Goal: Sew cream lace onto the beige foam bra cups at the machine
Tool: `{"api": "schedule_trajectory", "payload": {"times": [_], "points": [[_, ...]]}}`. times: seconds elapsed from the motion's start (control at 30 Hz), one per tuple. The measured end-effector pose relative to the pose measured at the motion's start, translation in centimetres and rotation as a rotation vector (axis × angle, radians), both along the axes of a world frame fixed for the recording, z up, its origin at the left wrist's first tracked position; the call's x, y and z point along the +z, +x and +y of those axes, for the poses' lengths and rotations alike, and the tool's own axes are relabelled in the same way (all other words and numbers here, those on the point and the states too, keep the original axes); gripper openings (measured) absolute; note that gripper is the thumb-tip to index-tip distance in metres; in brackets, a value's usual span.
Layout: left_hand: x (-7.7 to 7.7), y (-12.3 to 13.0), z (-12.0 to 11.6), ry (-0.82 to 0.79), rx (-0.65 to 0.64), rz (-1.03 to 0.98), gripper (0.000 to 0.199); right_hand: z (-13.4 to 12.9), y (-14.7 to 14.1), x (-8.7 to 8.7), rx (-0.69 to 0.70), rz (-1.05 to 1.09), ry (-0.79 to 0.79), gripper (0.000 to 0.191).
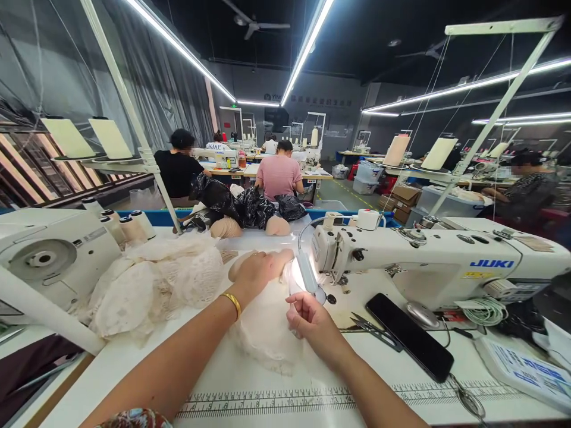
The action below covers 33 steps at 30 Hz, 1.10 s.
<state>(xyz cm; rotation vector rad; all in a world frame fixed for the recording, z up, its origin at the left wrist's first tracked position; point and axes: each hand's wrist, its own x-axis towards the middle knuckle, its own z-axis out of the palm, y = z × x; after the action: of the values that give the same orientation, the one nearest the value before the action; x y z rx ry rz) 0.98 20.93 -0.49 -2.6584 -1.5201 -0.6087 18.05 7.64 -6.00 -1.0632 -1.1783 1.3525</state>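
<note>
My left hand point(259, 272), with a gold bangle at the wrist, is closed over a beige moulded cup point(236, 266) left of the sewing machine's needle area; its fingertips are partly hidden. Cream fabric point(263, 327) spreads from there toward me on the table. At the right edge of that fabric, my right hand point(310, 321) has curled fingers, with thumb and index finger pinching the edge. A small lit lamp point(306, 272) on a bent neck shines between my hands and the white sewing machine point(428, 261).
Black scissors point(377, 331) and a phone point(410, 336) lie to the right. A lace fabric heap point(151, 279) fills the left side. Behind are beige cups point(277, 225) and black plastic bags point(250, 205). A printed ruler point(267, 401) runs along the front. Other people sit at machines beyond.
</note>
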Motion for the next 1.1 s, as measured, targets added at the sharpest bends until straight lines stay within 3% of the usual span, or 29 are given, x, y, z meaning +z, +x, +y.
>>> {"api": "schedule_trajectory", "payload": {"times": [0.17, 0.27, 0.47, 0.63, 0.9, 0.97, 1.1], "points": [[-0.6, 0.0, 0.6, -0.009, -0.017, -0.051, 0.031, -0.2, 0.0, 0.6, 0.0, 0.03, -0.038, 0.04], [-0.7, 0.1, 0.9, -0.046, -0.038, -0.047, 0.025, -0.2, -0.1, 0.6, -0.016, 0.027, -0.065, 0.043], [-0.8, -0.1, 1.7, -0.089, 0.09, -0.1, 0.034, -0.1, -0.2, 0.1, -0.02, 0.01, -0.054, 0.039], [-1.2, 0.3, 1.2, -0.085, 0.06, -0.112, 0.021, 0.0, -0.3, -0.2, -0.022, -0.003, -0.057, 0.038], [-0.5, 0.8, 0.9, -0.074, 0.077, -0.067, 0.027, 0.1, -0.3, -0.2, -0.009, 0.003, -0.061, 0.039], [-0.6, 0.9, 0.7, -0.063, 0.066, -0.056, 0.022, 0.1, -0.3, -0.1, -0.004, -0.004, -0.061, 0.037], [-1.4, 1.1, 0.4, -0.046, 0.041, -0.011, 0.034, 0.1, -0.4, 0.0, -0.003, -0.025, -0.052, 0.037]]}}
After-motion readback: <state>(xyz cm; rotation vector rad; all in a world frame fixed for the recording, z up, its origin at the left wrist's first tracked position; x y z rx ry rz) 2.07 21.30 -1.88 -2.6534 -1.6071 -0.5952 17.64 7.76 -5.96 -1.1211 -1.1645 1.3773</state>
